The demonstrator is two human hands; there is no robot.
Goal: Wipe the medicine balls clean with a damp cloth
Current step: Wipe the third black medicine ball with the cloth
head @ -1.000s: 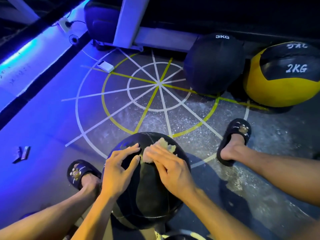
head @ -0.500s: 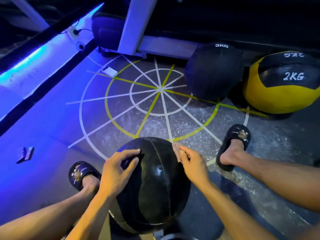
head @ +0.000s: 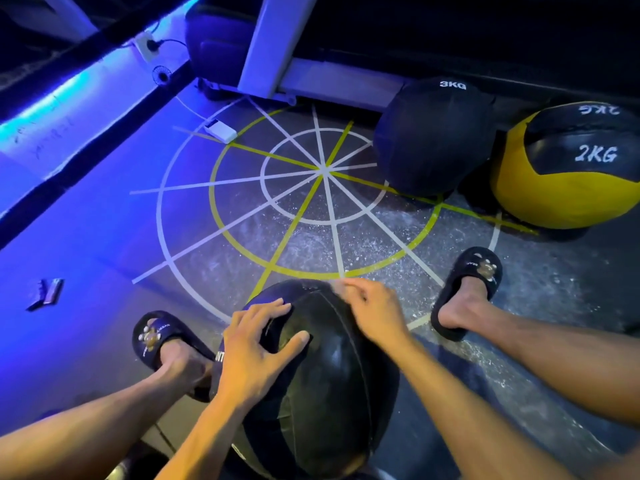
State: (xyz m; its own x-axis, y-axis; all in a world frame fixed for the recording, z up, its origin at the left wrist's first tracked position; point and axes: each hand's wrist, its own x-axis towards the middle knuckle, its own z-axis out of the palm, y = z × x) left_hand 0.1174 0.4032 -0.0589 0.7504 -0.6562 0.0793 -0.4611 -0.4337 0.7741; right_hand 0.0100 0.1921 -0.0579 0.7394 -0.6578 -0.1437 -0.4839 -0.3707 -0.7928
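A black medicine ball [head: 332, 368] sits on the floor between my feet. My left hand [head: 252, 351] rests on its upper left side with fingers spread. My right hand [head: 377, 313] is on the ball's top right edge, blurred, with curled fingers. Only a pale sliver of the cloth [head: 338, 285] shows at the fingertips. A black ball marked 3KG [head: 433, 140] and a yellow-and-black ball marked 2KG [head: 568, 188] stand side by side at the far right.
My feet in black slippers [head: 156, 337] [head: 471, 282] flank the ball. White and yellow lines [head: 322, 171] form a circle on the floor. A white machine frame [head: 273, 46] stands behind, with a small white box [head: 220, 130] on a cable. A small dark object [head: 46, 292] lies left.
My right hand has swept with the cloth from the ball's top centre to its far right edge. The cloth is now almost hidden. My left hand stayed on the ball.
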